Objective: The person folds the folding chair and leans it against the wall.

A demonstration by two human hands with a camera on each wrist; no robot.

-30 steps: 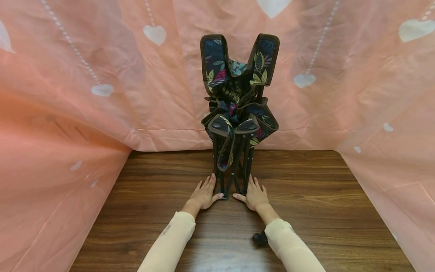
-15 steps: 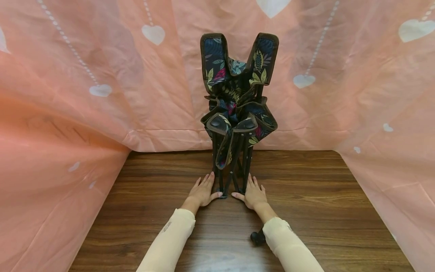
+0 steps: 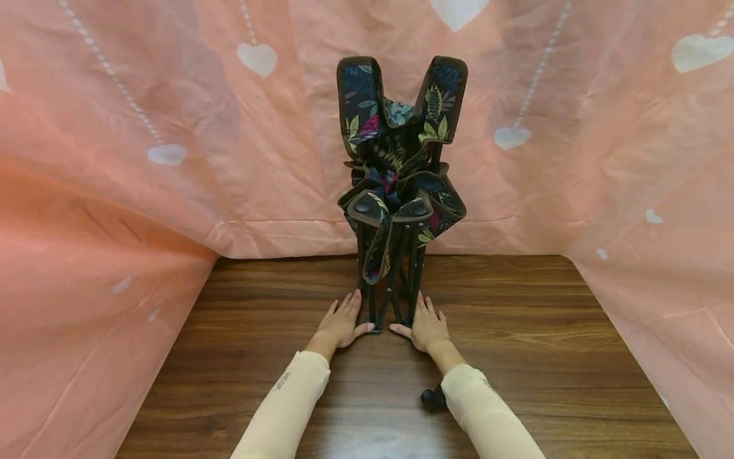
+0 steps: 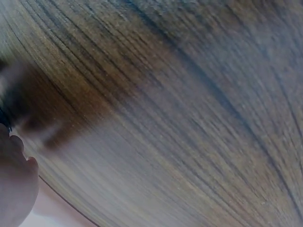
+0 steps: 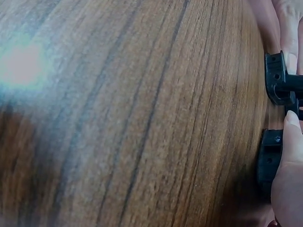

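Observation:
A folded camp chair [image 3: 401, 159] with dark leaf-print fabric and black legs stands upright on the wooden table [image 3: 516, 331]. My left hand [image 3: 342, 324] lies flat on the table at the left of the chair's feet, its thumb touching the near left foot. My right hand [image 3: 427, 328] lies flat on the right side, its thumb at the near right foot. In the right wrist view, two black plastic feet [image 5: 277, 78] sit beside my right thumb [image 5: 289, 179]. The left wrist view is blurred wood grain with part of my left hand [image 4: 14, 189] at the corner.
Pink sheeting with white hearts [image 3: 143, 159] hangs behind and along both sides of the table. A small black device [image 3: 431, 398] sits at my right sleeve. Bare wood lies to the left and right of the chair.
Both hands have slid slightly away from me and a little inward along the table. The chair's legs stand a touch closer together.

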